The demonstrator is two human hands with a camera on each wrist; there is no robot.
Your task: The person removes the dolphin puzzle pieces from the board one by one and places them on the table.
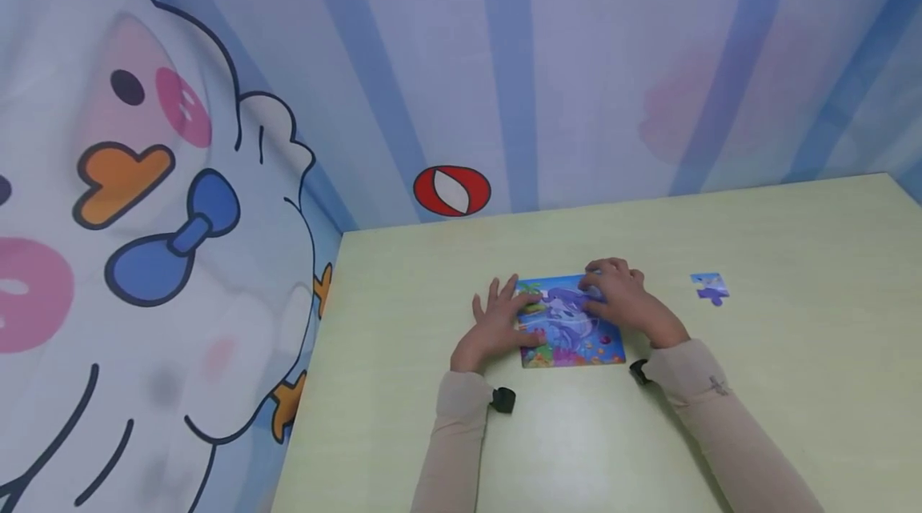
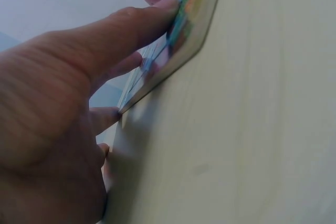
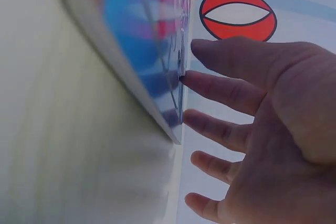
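A colourful jigsaw puzzle (image 1: 572, 333) with an underwater picture lies flat on the pale table in the head view. My left hand (image 1: 497, 329) rests at its left side, fingers spread, with the thumb and a finger touching the picture. In the left wrist view that thumb (image 2: 149, 22) lies across the puzzle's surface near its edge. Over the upper right corner is my right hand (image 1: 623, 297). Its fingertips touch the puzzle (image 3: 139, 51) in the right wrist view, with the fingers fairly straight and apart. Part of the upper right corner is hidden beneath this hand.
Apart from the puzzle, a loose jigsaw piece (image 1: 711, 289) lies on the table (image 1: 792, 353) to the right of my right hand. A printed cloth backdrop (image 1: 576, 81) stands behind the table, and another with a cartoon bird (image 1: 245, 337) is at the left.
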